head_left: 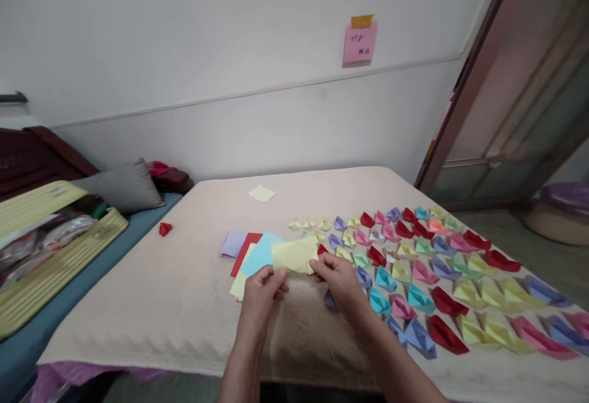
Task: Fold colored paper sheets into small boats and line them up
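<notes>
Both my hands pinch a folded yellow sheet of paper (294,254) just above the table. My left hand (260,295) grips its lower left edge, fingers closed on it. My right hand (339,279) pinches its lower right corner. Under and behind the sheet lies a small pile of flat coloured papers (252,254): light blue, red, pale yellow and lilac. To the right, several rows of folded paper boats (437,280) in red, pink, yellow, blue, green and purple cover the table.
The table has a cream textured cloth (175,305). A loose pale yellow square (262,193) lies near the far edge, a red paper piece (164,228) on the left. A yellow open case (50,249) and grey pillow (124,185) sit left. A pink note (359,41) hangs on the wall.
</notes>
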The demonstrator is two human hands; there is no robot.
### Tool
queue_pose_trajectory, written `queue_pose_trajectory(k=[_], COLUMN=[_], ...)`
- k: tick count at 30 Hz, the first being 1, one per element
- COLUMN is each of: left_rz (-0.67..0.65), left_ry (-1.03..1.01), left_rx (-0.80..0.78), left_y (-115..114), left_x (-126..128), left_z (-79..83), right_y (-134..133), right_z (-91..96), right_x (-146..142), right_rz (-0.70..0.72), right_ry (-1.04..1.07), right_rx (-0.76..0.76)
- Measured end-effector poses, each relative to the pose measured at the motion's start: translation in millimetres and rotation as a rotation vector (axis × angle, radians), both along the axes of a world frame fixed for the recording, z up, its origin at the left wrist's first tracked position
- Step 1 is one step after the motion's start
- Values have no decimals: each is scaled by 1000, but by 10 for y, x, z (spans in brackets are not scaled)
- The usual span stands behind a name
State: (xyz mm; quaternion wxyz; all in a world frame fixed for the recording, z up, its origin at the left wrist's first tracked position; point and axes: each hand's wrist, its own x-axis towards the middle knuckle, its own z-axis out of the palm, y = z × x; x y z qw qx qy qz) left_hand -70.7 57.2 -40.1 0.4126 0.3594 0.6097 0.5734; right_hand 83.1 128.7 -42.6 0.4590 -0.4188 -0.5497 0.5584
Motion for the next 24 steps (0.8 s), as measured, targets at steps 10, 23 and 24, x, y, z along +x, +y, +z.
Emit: queue_pose_trajectory(k=[10,23,24], left_rz=[187,258,275], left_ry=[-32,-184,-186], left_rx=[126,179,184], left_y=[56,61,67], left_x=[64,130,120], left_z=[-62,-60,-68], right_y=[-14,-81,-83], right_z=[42,42,36], right_x=[-21,-181,-181], right_rz=[-64,-63,-58], right_ry=[57,312,329], right_rx=[50,-89,-98])
